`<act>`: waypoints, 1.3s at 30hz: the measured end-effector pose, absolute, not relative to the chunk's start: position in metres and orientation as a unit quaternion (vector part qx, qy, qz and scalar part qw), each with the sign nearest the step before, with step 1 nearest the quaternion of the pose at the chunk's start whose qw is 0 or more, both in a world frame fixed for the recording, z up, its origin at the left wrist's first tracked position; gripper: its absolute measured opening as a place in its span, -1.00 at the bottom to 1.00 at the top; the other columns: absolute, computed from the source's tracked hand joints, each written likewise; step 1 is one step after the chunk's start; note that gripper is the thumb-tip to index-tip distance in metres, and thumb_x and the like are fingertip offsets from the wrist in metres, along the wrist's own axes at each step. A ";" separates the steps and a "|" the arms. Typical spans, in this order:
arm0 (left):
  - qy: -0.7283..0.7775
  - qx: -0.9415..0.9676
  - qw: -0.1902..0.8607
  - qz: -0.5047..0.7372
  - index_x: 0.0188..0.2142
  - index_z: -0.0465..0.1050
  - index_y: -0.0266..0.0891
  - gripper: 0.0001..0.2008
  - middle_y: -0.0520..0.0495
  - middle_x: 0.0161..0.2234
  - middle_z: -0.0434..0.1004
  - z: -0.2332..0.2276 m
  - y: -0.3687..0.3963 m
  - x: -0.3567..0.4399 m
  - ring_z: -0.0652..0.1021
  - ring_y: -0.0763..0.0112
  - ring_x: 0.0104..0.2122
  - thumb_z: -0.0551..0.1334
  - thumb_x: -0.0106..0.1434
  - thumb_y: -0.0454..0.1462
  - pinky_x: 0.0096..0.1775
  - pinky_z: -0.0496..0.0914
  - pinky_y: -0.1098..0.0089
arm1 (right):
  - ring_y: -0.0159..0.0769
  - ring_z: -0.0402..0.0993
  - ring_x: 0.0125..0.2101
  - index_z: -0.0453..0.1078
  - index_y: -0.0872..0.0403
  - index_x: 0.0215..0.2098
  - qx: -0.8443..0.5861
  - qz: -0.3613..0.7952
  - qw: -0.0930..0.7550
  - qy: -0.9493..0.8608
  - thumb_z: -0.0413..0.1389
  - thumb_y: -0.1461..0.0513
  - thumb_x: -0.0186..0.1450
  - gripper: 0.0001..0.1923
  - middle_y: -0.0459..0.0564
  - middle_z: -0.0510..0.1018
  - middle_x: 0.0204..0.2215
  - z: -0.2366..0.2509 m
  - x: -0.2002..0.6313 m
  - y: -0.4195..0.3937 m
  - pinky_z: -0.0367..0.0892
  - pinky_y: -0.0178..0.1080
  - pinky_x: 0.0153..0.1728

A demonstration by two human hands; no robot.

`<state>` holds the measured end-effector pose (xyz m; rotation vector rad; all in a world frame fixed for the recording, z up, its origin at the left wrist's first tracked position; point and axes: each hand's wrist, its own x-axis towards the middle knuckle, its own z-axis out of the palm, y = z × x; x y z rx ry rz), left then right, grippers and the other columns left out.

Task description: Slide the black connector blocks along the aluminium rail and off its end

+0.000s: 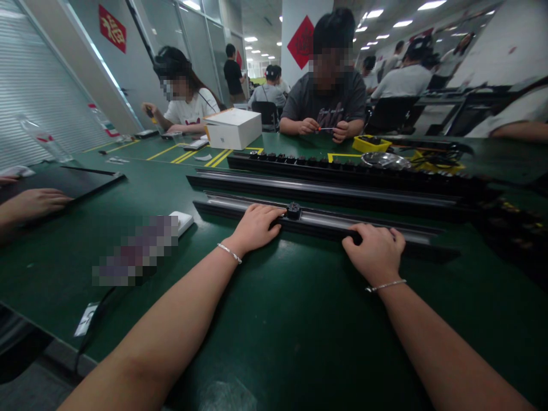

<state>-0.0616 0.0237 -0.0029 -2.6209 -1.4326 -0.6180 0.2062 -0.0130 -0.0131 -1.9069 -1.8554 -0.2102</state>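
A long black rail (325,224) with a silver inner channel lies across the green table (265,319) in front of me. My left hand (256,226) rests on its near edge, fingers reaching toward a small black plug piece (293,210) seated in the channel. My right hand (377,251) grips the rail's near edge further right, fingers curled over it. Both wrists wear thin bracelets. Two more black rails (334,191) lie parallel behind it; the farthest one (342,165) carries a row of black plug pieces.
A white box (233,128) stands at the back centre. A yellow tray (371,144) and a metal dish (385,160) sit at the back right. People sit opposite, one working with both hands. Another person's hand (32,204) rests at the left beside a black tablet (64,180).
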 end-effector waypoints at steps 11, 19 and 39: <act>-0.454 -0.865 0.001 -0.215 -0.01 0.32 -0.18 -0.67 -0.06 0.02 0.45 -0.002 0.025 -0.061 0.44 0.27 0.02 0.14 0.21 -0.25 0.07 0.26 0.21 | -0.12 0.35 -0.20 0.44 0.07 -0.29 -0.697 -0.083 0.236 -0.672 -0.06 0.15 0.14 -0.70 0.02 0.55 -0.29 -0.015 0.207 -0.012 -0.05 0.08 0.05; -0.444 -0.868 -0.010 -0.219 -0.01 0.32 -0.16 -0.66 -0.01 0.08 0.42 -0.002 0.026 -0.061 0.44 0.30 0.03 0.14 0.21 -0.26 0.05 0.27 0.22 | -0.10 0.36 -0.19 0.45 0.07 -0.30 -0.699 -0.088 0.235 -0.670 -0.06 0.16 0.14 -0.70 0.03 0.55 -0.29 -0.014 0.206 -0.012 -0.05 0.09 0.05; -0.455 -0.871 -0.024 -0.183 0.08 0.27 -0.05 -0.59 0.05 0.13 0.36 0.002 0.024 -0.060 0.44 0.28 -0.01 0.12 0.21 -0.23 0.03 0.24 0.18 | -0.14 0.33 -0.23 0.43 0.05 -0.30 -0.691 -0.086 0.246 -0.674 -0.07 0.15 0.14 -0.71 0.01 0.54 -0.30 -0.016 0.207 -0.012 -0.08 0.05 0.05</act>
